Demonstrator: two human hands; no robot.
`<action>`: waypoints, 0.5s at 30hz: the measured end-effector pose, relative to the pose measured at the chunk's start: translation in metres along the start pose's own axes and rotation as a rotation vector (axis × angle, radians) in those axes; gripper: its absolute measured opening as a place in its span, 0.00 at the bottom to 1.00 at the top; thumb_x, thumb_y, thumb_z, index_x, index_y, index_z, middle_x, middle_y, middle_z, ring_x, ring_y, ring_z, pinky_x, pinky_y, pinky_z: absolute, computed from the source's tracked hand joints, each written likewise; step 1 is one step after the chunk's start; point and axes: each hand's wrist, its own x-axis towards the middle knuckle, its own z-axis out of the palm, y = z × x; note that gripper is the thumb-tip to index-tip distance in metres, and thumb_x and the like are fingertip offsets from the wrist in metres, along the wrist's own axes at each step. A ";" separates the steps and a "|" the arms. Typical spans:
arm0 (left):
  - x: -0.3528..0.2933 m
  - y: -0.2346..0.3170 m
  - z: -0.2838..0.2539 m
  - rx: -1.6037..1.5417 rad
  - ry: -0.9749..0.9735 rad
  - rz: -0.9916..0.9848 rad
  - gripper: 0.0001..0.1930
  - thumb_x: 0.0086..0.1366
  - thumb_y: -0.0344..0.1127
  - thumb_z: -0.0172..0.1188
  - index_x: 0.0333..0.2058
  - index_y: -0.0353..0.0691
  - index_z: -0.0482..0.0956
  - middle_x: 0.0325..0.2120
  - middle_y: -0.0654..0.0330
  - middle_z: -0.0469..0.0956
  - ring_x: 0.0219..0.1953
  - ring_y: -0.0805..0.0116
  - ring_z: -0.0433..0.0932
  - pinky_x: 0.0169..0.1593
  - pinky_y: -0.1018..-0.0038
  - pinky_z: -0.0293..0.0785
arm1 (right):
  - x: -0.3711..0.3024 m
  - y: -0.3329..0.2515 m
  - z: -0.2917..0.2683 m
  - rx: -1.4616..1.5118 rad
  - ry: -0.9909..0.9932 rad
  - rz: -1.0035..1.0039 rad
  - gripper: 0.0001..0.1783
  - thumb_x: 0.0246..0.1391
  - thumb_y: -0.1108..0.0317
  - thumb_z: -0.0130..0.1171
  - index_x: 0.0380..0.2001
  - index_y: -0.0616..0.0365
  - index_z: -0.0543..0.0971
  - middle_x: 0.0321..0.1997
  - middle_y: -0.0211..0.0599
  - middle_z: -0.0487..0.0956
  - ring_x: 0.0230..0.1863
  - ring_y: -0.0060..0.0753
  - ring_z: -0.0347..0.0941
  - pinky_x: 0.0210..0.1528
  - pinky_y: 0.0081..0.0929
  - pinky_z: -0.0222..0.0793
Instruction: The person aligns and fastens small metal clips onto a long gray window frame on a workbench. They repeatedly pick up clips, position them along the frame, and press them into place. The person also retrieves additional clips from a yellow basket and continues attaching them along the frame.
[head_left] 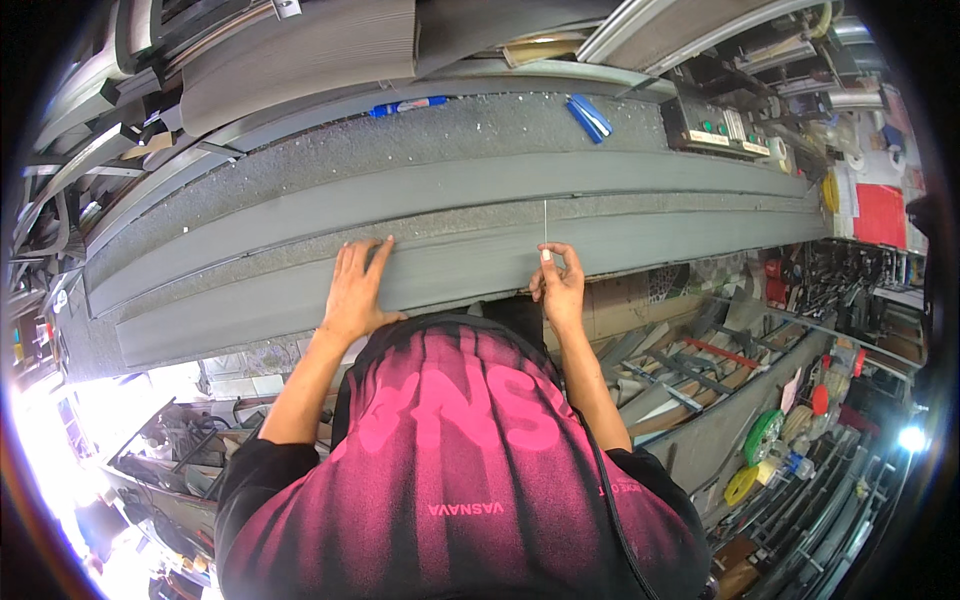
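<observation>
A long grey strip (450, 265) lies along the near side of the workbench in front of me. My left hand (355, 292) rests on it, fingers spread over its upper face and thumb towards the near edge. Over the same strip, further right, my right hand (562, 290) pinches a thin straight rod (545, 220) between thumb and fingertips. The rod points away from me, its far end close to a second long grey strip (400, 197). That strip runs behind the first, with a gap of bench between.
On the grey speckled bench top (330, 150) lie a blue tube (408, 106) and a blue hand tool (588, 119). A control box (712, 130) with green buttons stands at the far right. Racks of metal profiles (690, 370) sit below, right of me. A red sheet (880, 215) lies beyond the bench's right end.
</observation>
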 end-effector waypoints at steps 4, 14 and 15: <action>0.002 -0.012 0.000 -0.059 -0.075 -0.025 0.61 0.38 0.39 0.90 0.74 0.41 0.71 0.65 0.50 0.72 0.68 0.44 0.72 0.74 0.52 0.72 | -0.008 0.014 -0.010 -0.044 0.021 -0.078 0.12 0.83 0.57 0.58 0.57 0.53 0.80 0.22 0.27 0.78 0.21 0.18 0.69 0.25 0.23 0.64; -0.014 -0.027 0.004 0.021 0.002 -0.042 0.58 0.40 0.46 0.88 0.74 0.46 0.73 0.65 0.50 0.73 0.69 0.43 0.73 0.76 0.48 0.69 | 0.012 0.010 0.002 -0.283 -0.190 -0.153 0.11 0.83 0.59 0.59 0.54 0.55 0.81 0.18 0.25 0.74 0.21 0.17 0.69 0.25 0.26 0.62; -0.020 -0.031 0.000 0.036 0.016 -0.065 0.58 0.40 0.46 0.88 0.74 0.47 0.73 0.65 0.50 0.73 0.69 0.43 0.73 0.77 0.47 0.67 | 0.015 0.009 0.003 -0.380 -0.200 -0.121 0.11 0.83 0.59 0.59 0.54 0.56 0.81 0.18 0.25 0.74 0.20 0.17 0.69 0.25 0.26 0.63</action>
